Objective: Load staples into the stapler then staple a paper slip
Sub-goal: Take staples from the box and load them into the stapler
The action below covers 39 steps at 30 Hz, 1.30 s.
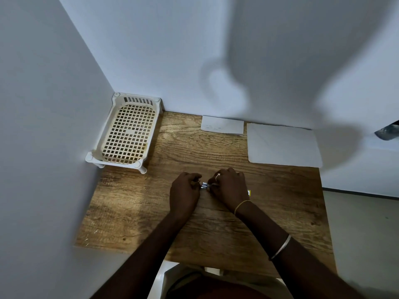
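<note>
Both hands meet over the middle of the wooden desk (151,208). Between them shows a small metallic, bluish object (204,185), probably the stapler or a strip of staples; most of it is hidden by the fingers. My left hand (184,194) pinches its left end and my right hand (230,187) grips its right end. A small yellow and white item (249,192), perhaps a staple box, peeks out beside my right wrist. A small paper slip (222,125) lies at the back of the desk by the wall.
A white plastic mesh tray (127,131) on short legs stands in the back left corner against the walls. A larger white sheet (282,145) lies at the back right. A dark object (387,131) juts in at the right edge. A white chair (160,279) shows below.
</note>
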Motion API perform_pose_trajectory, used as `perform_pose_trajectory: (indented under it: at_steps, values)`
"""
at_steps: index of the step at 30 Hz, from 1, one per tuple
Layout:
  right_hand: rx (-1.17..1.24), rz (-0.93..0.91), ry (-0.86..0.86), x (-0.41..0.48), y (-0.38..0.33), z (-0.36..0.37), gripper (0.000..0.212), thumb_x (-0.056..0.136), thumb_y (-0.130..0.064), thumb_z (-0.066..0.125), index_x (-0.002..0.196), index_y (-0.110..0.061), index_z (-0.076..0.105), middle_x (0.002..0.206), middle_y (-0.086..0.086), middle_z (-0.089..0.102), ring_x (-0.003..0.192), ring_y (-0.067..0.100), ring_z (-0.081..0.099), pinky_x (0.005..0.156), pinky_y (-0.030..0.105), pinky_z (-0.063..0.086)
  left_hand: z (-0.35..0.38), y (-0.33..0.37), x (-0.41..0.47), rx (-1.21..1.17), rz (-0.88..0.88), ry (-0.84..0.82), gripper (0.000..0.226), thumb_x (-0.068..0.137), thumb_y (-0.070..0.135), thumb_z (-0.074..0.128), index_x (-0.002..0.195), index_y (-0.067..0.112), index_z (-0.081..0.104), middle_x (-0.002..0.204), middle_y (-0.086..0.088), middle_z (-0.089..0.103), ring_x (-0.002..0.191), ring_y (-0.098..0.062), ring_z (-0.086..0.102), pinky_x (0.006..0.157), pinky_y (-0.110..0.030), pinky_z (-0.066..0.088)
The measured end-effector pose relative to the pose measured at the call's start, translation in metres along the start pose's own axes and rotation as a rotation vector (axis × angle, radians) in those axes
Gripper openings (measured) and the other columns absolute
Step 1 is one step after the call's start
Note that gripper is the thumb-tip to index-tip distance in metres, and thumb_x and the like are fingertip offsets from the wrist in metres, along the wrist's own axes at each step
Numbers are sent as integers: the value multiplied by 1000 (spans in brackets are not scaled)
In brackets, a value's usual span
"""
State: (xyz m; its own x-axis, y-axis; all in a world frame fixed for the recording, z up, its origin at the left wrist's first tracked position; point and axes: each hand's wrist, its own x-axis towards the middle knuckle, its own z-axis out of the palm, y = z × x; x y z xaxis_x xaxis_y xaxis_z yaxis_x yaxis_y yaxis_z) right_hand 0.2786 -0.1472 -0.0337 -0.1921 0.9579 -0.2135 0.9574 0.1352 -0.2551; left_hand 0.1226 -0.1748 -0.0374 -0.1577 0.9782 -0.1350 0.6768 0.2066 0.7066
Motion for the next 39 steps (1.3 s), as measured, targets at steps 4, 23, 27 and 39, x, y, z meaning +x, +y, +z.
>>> perform_pose_trajectory:
  at_steps: [4, 23, 27, 39]
  values:
    - [9, 15, 22, -1, 2, 1, 24, 85, -49, 66, 104, -38, 75, 109, -10, 68, 109, 20, 54, 86, 37, 35, 0, 0, -1, -24, -11, 6, 25, 90, 14, 74, 113, 22, 78, 110, 3, 73, 97, -8, 67, 81, -16, 41]
    - [-10, -25, 20, -5, 4, -2, 25, 85, -41, 66, 110, -37, 73, 113, -10, 68, 111, 20, 56, 88, 38, 36, 0, 1, 0, -12, -13, 13, 25, 90, 13, 72, 113, 21, 78, 111, 1, 73, 99, -14, 69, 81, -18, 40]
    - [13, -2, 48, -9, 11, -3, 33, 82, -43, 70, 114, -34, 70, 115, -11, 69, 112, 18, 57, 90, 40, 39, -1, -2, -1, -18, -14, 16, 25, 89, 11, 73, 111, 20, 79, 108, 3, 73, 94, -8, 66, 73, -10, 36]
    - [-97, -95, 31, -19, 17, -1, 21, 84, -39, 71, 103, -32, 74, 108, -8, 67, 108, 22, 55, 85, 40, 39, 3, -8, -4, 17, -39, -33, 27, 93, 14, 70, 119, 19, 75, 117, -2, 74, 104, -16, 69, 93, -34, 54]
